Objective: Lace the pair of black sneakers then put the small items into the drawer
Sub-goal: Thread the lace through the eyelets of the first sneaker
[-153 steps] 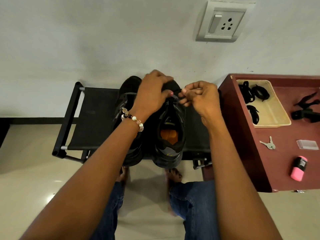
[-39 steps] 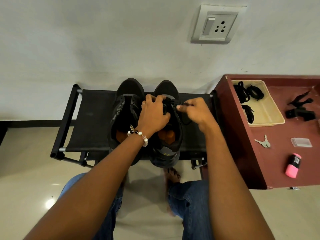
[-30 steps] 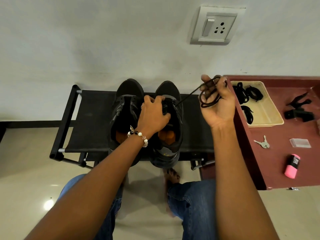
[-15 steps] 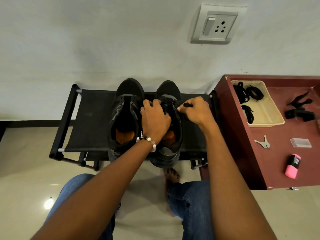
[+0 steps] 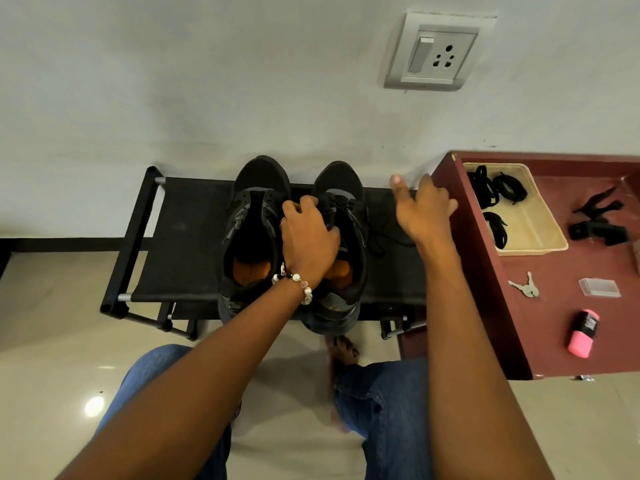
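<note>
Your left hand [image 5: 309,237] grips the right sneaker [image 5: 341,247] beside its mate [image 5: 251,237] mid-counter [image 5: 183,244], while your right hand [image 5: 424,211] hovers near the counter's right edge, fingers spread, holding nothing.

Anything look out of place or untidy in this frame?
One loose lace trails off the right sneaker onto the black rack, not threaded. The left sneaker shows no lace. Otherwise nothing spilled or damaged.

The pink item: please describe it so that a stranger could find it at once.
Look at the dark red cabinet top right of the shoe bench. At its near edge lies the pink item, below the keys. It alone is bright pink, with a black end.
</note>
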{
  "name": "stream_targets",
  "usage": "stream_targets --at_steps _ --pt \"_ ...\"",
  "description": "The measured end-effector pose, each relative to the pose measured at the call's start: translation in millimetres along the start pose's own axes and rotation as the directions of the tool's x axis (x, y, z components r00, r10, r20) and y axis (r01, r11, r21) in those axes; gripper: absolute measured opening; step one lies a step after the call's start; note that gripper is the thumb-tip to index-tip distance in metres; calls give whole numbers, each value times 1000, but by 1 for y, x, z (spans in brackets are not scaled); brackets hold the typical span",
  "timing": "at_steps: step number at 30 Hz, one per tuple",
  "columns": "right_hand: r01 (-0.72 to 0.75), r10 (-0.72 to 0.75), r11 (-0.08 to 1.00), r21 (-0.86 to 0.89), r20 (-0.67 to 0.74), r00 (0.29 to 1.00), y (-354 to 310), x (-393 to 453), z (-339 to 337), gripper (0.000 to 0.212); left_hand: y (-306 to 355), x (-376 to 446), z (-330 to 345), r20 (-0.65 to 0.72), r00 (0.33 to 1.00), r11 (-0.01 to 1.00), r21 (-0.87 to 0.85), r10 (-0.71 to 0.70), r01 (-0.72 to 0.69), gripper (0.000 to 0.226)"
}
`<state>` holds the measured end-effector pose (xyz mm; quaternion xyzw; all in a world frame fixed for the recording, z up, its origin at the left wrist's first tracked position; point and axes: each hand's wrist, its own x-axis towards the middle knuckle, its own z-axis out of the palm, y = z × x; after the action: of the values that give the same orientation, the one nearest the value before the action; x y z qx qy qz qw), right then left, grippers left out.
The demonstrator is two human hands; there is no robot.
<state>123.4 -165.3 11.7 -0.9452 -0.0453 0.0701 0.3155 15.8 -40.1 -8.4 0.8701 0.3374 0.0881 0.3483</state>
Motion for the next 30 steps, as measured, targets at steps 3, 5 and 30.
stream_targets --at_steps 3,5,30 --pt "64 -37 980 190 -145 989 -1 -1 -3 33 -4 3 -8 30 1000 999 -31 -7 8 55" --pt "41 7 916 399 -119 993 -6 -5 -1 25 -7 4 -13 45 999 999 -35 11 -9 48" --pt "-263 130 823 503 284 950 -34 -27 53 18 -2 3 -29 131 991 989 -151 25 -5 27"
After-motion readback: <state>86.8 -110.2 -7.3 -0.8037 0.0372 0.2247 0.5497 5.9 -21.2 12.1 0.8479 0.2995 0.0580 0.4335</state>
